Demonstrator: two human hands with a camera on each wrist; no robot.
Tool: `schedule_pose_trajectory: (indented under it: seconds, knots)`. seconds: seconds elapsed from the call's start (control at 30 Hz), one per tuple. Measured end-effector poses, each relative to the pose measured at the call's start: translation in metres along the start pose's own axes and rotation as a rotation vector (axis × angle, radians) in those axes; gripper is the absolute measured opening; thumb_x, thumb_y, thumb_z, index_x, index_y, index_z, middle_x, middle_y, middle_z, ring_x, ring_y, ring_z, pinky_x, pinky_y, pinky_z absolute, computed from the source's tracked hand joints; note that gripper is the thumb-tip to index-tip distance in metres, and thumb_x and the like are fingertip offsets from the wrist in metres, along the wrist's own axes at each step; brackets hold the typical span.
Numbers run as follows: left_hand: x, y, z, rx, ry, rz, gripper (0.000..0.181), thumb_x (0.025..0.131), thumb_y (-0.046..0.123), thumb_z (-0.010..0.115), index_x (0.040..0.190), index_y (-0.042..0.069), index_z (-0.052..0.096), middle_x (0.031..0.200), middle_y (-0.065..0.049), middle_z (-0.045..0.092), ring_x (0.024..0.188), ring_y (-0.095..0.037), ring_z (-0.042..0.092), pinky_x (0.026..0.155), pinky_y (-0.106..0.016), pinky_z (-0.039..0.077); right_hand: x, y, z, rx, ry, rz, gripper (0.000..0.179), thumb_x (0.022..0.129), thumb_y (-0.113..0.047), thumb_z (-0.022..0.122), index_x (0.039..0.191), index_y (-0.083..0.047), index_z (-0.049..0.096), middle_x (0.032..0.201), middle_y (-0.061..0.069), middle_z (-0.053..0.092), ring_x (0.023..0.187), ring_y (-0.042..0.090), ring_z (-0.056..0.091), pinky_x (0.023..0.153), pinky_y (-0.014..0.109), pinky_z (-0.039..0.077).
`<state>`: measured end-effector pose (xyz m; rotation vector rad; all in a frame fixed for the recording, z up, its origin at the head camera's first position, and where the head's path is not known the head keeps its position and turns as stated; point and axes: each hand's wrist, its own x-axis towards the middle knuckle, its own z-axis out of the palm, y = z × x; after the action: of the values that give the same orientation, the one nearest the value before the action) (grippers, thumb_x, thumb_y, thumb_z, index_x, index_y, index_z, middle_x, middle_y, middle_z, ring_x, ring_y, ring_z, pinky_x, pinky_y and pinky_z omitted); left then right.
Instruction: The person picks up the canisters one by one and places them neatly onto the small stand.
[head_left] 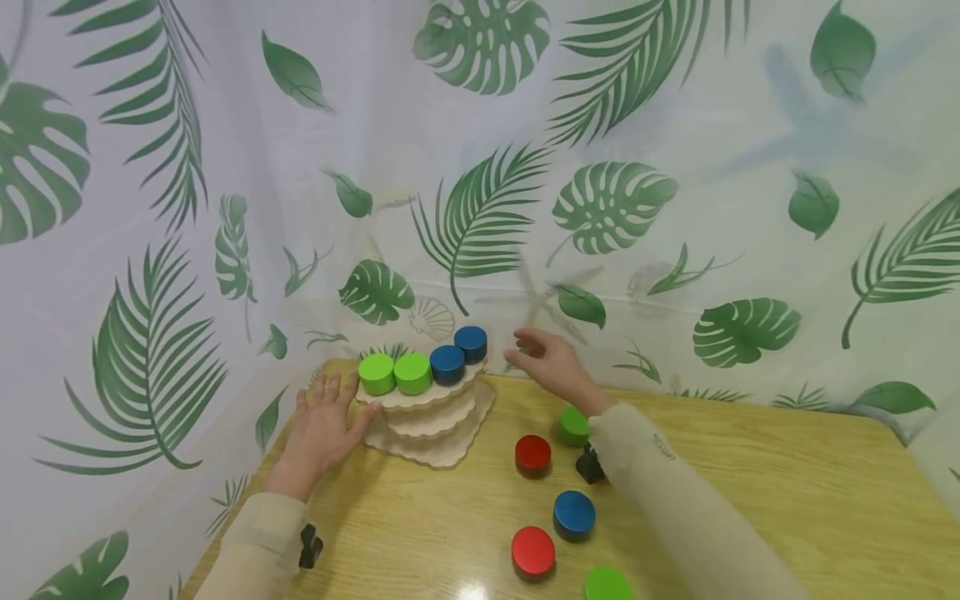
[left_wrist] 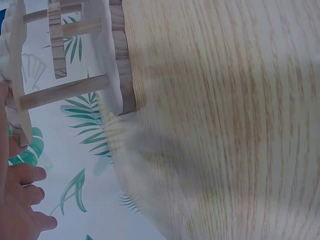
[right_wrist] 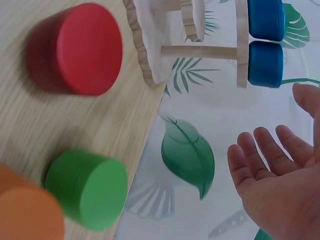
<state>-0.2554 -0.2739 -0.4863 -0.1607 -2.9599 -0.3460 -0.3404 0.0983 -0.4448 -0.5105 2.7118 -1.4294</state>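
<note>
A white cloth [head_left: 750, 258] rising behind the table and along its left side, split green leaves [head_left: 615, 208] and feathery palm fronds [head_left: 480, 212] printed over it, a faint blue starfish [head_left: 813, 125] at upper right, a pale shell outline [head_left: 431, 319] low down, a yellowish wood-grain table [head_left: 810, 483], light glinting near its front.

Two hands are in view, a left hand [head_left: 318, 425] and a right hand [head_left: 551, 362], with one stand [head_left: 431, 423] of three tiers between them. Its top tier [head_left: 408, 401] carries four cylinders: two green cylinders [head_left: 377, 374] nearer the left hand, two blue cylinders [head_left: 447, 365] nearer the right. Closer to the person than the right hand, the one table [head_left: 420, 533] holds two red cylinders [head_left: 533, 551], two other green ones [head_left: 574, 427] and one other blue one [head_left: 574, 514]. The right wrist view adds one orange cylinder [right_wrist: 30, 215], cut off by the frame; the right sleeve [head_left: 660, 483] hides some tabletop, so this tally may be short
</note>
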Motion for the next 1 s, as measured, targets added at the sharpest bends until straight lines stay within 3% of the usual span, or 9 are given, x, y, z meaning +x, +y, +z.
schedule_pose_trajectory:
  seconds: [0.23, 0.7, 1.0]
  knots:
    - [-0.002, 0.001, 0.001, 0.006, 0.013, 0.012, 0.081, 0.109, 0.061, 0.041, 0.164, 0.002, 0.034, 0.165, -0.035, 0.031, 0.158, -0.056, 0.018, 0.123, -0.079, 0.014, -0.027, 0.018, -0.019, -0.027, 0.014, 0.013, 0.056, 0.103, -0.036, 0.069, 0.148, -0.005, 0.058, 0.147, 0.019, 0.063, 0.129, 0.037, 0.063, 0.109, 0.055, 0.052]
    - [-0.001, 0.002, -0.001, 0.005, 0.004, 0.009, 0.081, 0.109, 0.06, 0.04, 0.164, 0.002, 0.033, 0.165, -0.036, 0.032, 0.157, -0.057, 0.019, 0.122, -0.079, 0.014, -0.086, 0.062, -0.054, -0.016, 0.05, -0.008, 0.051, 0.103, -0.03, 0.07, 0.144, -0.002, 0.059, 0.143, 0.024, 0.064, 0.125, 0.039, 0.065, 0.106, 0.054, 0.056]
    - [-0.001, 0.004, -0.002, -0.007, 0.0, 0.003, 0.082, 0.109, 0.061, 0.041, 0.163, 0.001, 0.033, 0.165, -0.036, 0.03, 0.158, -0.057, 0.018, 0.123, -0.078, 0.012, -0.12, 0.09, -0.063, -0.015, 0.027, 0.016, 0.056, 0.102, -0.032, 0.071, 0.147, -0.003, 0.057, 0.143, 0.022, 0.065, 0.127, 0.04, 0.065, 0.098, 0.026, 0.056]
